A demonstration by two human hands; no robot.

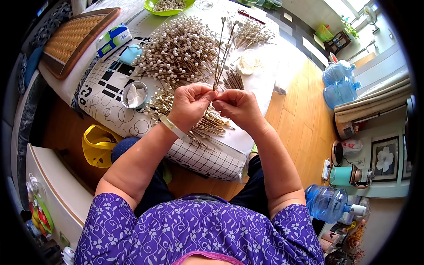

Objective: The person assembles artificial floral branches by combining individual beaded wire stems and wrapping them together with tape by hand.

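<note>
Though near the table edge (267,95), both hands (191,106) (239,108) closed on dark stems (218,73), floor (297,119) rightward.

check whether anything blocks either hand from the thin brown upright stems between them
Nothing visible does. The left hand pinches the thin brown stems directly, and the right hand meets it there. The large heap of round, white-tipped stems lies beyond both hands, not between.

I have a thin sprig (219,66) of dark brown stems pinched near its lower end; it points up and away from me, the stems gathered at my grip and fanning slightly apart toward small, dark bud-like tips; it crosses the right edge of the big white-beaded pile (181,51).
</note>
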